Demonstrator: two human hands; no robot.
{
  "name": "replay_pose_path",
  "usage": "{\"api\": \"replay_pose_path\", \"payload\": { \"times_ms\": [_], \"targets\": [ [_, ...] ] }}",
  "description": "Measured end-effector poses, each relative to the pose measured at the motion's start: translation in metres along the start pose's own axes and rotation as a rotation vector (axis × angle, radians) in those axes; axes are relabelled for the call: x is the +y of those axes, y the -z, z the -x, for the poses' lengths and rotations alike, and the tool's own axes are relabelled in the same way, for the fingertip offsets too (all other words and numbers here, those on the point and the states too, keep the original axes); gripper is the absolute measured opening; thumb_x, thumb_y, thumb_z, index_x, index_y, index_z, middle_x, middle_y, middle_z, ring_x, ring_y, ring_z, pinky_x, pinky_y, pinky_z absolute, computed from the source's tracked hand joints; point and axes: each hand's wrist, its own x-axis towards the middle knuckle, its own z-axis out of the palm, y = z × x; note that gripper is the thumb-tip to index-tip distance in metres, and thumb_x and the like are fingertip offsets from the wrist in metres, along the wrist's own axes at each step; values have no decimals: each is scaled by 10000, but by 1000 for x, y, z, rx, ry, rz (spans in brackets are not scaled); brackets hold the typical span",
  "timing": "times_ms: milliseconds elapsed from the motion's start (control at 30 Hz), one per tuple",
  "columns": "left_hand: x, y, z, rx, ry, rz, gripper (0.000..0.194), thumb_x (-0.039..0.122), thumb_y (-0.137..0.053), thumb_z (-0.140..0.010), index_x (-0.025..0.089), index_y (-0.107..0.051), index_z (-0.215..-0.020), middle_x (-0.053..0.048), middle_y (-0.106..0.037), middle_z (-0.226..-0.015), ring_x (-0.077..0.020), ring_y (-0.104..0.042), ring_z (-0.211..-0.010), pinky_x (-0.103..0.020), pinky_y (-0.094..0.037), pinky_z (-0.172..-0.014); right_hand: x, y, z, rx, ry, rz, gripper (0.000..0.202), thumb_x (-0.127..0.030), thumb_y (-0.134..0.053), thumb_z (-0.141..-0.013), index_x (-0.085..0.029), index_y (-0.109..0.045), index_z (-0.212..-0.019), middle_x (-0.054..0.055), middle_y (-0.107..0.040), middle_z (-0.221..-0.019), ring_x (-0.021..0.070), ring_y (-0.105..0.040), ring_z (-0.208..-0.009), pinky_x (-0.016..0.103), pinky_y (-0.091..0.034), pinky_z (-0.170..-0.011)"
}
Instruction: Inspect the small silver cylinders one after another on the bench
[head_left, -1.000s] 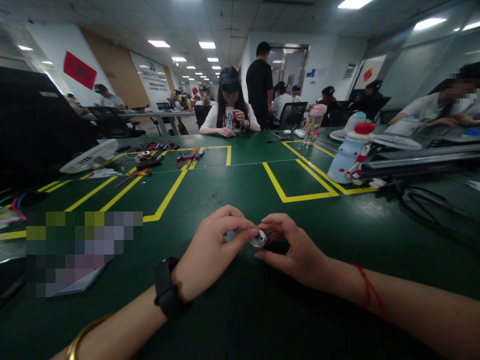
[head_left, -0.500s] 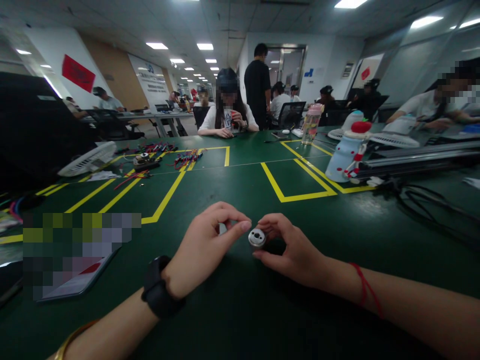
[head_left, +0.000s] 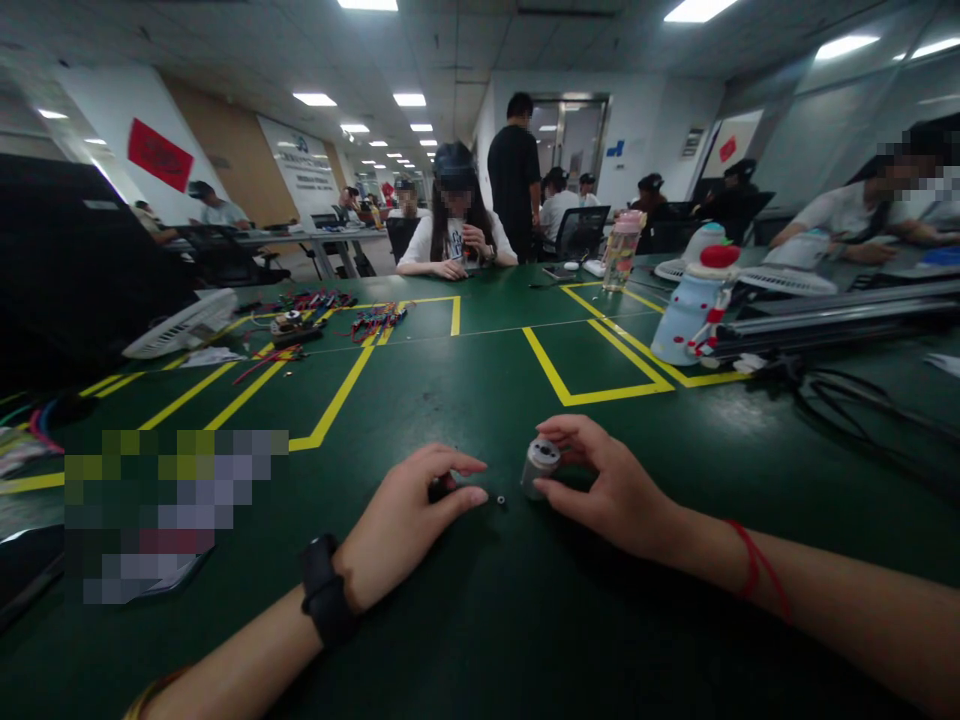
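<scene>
My right hand (head_left: pixel 611 485) holds a small silver metal cylinder (head_left: pixel 538 476), thumb on the near side and fingers behind. Dark holes show in its pale top face, and it looks like a small motor. To its left, a tiny ring-shaped metal part (head_left: pixel 501 499) lies on the green table (head_left: pixel 480 610). My left hand (head_left: pixel 412 510) is just left of that part, with thumb and index finger apart and nothing visible between them.
Bundles of coloured wires (head_left: pixel 379 320) lie at the far left. A blue bottle with a red top (head_left: pixel 681 310), a clear bottle (head_left: pixel 622 255) and black cables (head_left: pixel 847 400) are on the right. A person (head_left: pixel 457 225) sits across the table.
My right hand has moved slightly right with the metal cylinder, now tipped less toward me. My left thumb and index finger have parted, and the tiny ring-shaped part now shows on the table.
</scene>
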Motion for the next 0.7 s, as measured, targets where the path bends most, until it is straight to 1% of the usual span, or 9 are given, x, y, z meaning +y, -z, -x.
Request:
{"api": "replay_pose_path", "payload": {
  "times_ms": [67, 167, 300, 400, 467, 567, 633, 667, 700],
  "targets": [
    [-7, 19, 13, 23, 71, 26, 260, 418, -574, -865, 268, -671, -1055, -25, -667, -1027, -197, -622, -887, -320, -488, -794, 6, 31, 7, 63, -59, 158, 485, -368, -619, -808, -206, -486, -1245, 83, -568, -1176, 149, -601, -999, 301, -531, -878],
    [-21, 47, 38, 53, 222, 57, 280, 478, -535, -874, 265, -673, -992, -5, -682, -988, -217, -622, -920, -309, -468, -807, 29, 100, 34, 217, -216, 531, 445, -454, -592, -813, -208, -569, -1184, 99, -574, -1189, 186, -596, -990, 328, -514, -850],
    [-35, 69, 59, 148, 488, 124, 285, 481, -548, -866, 237, -666, -954, 27, -679, -830, -205, -624, -849, -273, -455, -774, 79, 196, 85, 324, -587, 866, 499, -531, -608, -773, -251, -565, -1184, 131, -615, -1126, 205, -616, -836, 351, -500, -684],
    [-42, 71, 60, 199, 534, 194, 307, 486, -569, -846, 222, -661, -972, 19, -687, -838, -197, -620, -838, -258, -461, -751, 99, 229, 103, 376, -656, 1015, 553, -567, -606, -750, -212, -554, -1171, 184, -628, -1033, 259, -623, -814, 390, -484, -634],
    [-44, 69, 58, 209, 538, 208, 315, 488, -572, -840, 219, -665, -975, 15, -693, -833, -193, -618, -819, -255, -460, -738, 93, 220, 97, 411, -552, 1178, 640, -613, -561, -760, -159, -527, -1211, 229, -590, -1110, 343, -582, -1001, 466, -475, -783],
    [-45, 66, 55, 210, 542, 183, 322, 494, -575, -832, 219, -674, -969, 17, -696, -822, -195, -618, -804, -252, -454, -723, 59, 165, 64, 398, -209, 1211, 639, -601, -537, -791, -166, -499, -1257, 196, -511, -1273, 362, -431, -1229, 525, -332, -1031],
    [-45, 64, 55, 227, 540, 134, 321, 505, -575, -825, 225, -678, -941, 29, -682, -776, -197, -615, -785, -245, -440, -703, 32, 110, 38, 161, -12, 913, 492, -550, -531, -831, -222, -546, -1198, 106, -550, -1233, 264, -491, -1167, 456, -383, -1014],
    [-45, 63, 55, 240, 537, 106, 317, 511, -579, -819, 229, -681, -919, 37, -668, -738, -197, -612, -765, -241, -431, -691, 21, 81, 26, -14, -4, 744, 451, -523, -523, -852, -247, -553, -1207, 76, -547, -1239, 223, -510, -1137, 423, -418, -982],
    [-45, 62, 55, 255, 537, 84, 311, 514, -585, -810, 232, -684, -896, 44, -655, -703, -198, -608, -745, -238, -421, -680, 11, 54, 16, -115, -12, 607, 452, -520, -528, -856, -263, -554, -1227, 61, -539, -1249, 203, -514, -1122, 404, -435, -962]
  ]
}}
